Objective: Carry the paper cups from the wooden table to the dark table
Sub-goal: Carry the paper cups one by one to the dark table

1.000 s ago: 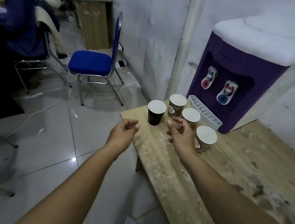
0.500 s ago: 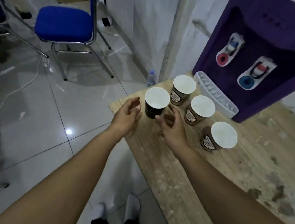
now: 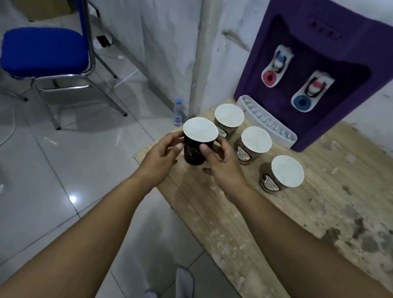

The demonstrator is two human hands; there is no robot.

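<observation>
The wooden table (image 3: 306, 212) takes the right and lower part of the view, its top pale and stained with dark marks. On its far end, against the white wall, stands a purple water dispenser (image 3: 324, 65) with two taps and a white drip tray (image 3: 266, 124) at its foot. To the left, on the tiled floor, there is a blue chair (image 3: 45, 52) with metal legs. Four paper cups stand upright near the corner of the wooden table, all with white insides. The black cup (image 3: 193, 153) is the nearest to the corner, and both hands are on it: the left hand (image 3: 162, 154) curls around its left side, and the right hand (image 3: 221, 166) holds its right side with the thumb pressed on the front. Its base appears to be on the table, but I cannot tell for sure. Behind it is a brown cup (image 3: 228, 120), to the right a second brown cup (image 3: 252, 146), and further right a third brown cup (image 3: 282, 175), each a little apart from the others. A small plastic bottle (image 3: 178, 112) stands on the floor beside the table corner.
</observation>
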